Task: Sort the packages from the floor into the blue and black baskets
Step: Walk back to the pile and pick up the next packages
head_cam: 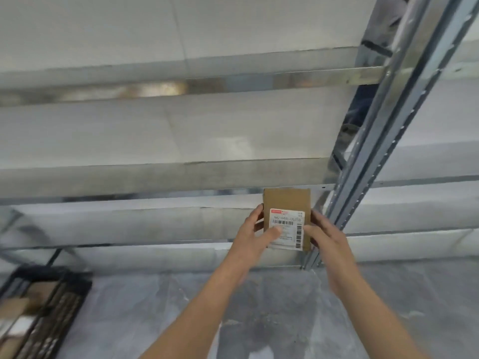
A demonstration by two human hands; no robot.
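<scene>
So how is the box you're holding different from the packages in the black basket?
The cardboard box is held upright by the left hand and right hand; the packages lie low inside the black basket. The box's white barcode label faces the camera; the packages are too blurred to show labels. Both look brown.

you're standing in a warehouse stockroom. ahead of you runs galvanised metal racking, its upright punched with rows of holes, long shelf beams one above another. the grey floor may be under clear sheeting, though blur leaves that unsure. a black basket holds parcels, and the cardboard package bears a barcode label.
</scene>
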